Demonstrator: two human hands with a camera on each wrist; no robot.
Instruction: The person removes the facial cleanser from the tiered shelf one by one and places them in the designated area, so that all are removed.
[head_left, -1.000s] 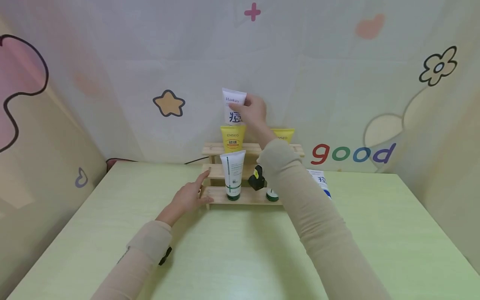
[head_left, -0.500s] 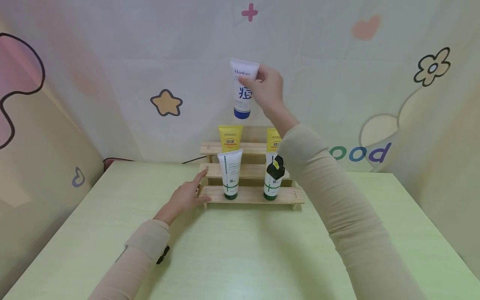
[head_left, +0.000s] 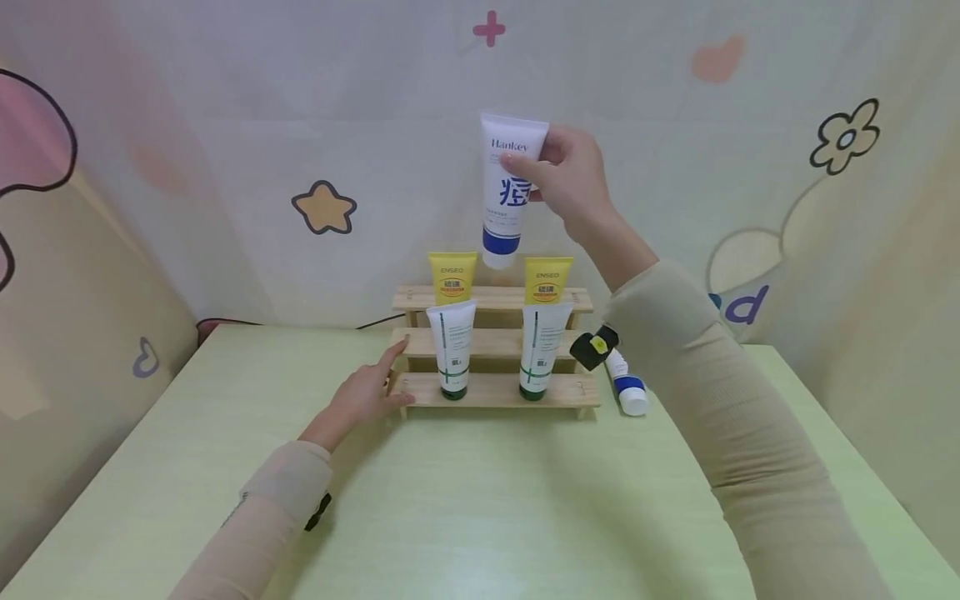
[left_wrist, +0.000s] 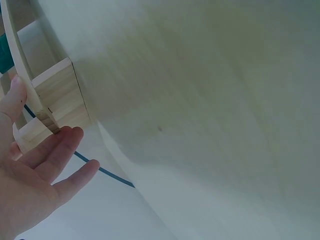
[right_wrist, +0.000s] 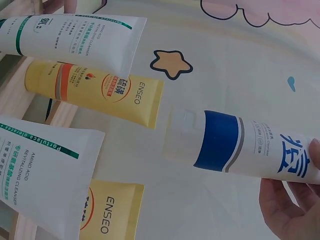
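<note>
Raised above the rack's top tier, a white and blue tube of Hankey cleanser (head_left: 501, 212) is held cap down and slightly tilted by my right hand (head_left: 581, 179), thumb across its front. In the right wrist view, the tube's blue band and white cap (right_wrist: 217, 142) point left, toward the yellow tubes. My left hand (head_left: 358, 396) holds the left end of a three-tier wooden rack (head_left: 495, 392); its thumb and fingers meet the shelf end (left_wrist: 47, 120) in the left wrist view.
Two yellow ENSEO tubes (head_left: 452, 279) stand on the rack behind two white and green cleanser tubes (head_left: 452, 346) on the bottom tier. Another white and blue tube (head_left: 628, 387) lies on the table right of the rack, partly behind my right sleeve. A patterned curtain hangs behind.
My right hand has lifted the Hankey tube from behind the left yellow tube, then brought it rightward and nearer, its cap now over the gap between the yellow tubes. My left hand stays at the rack.
</note>
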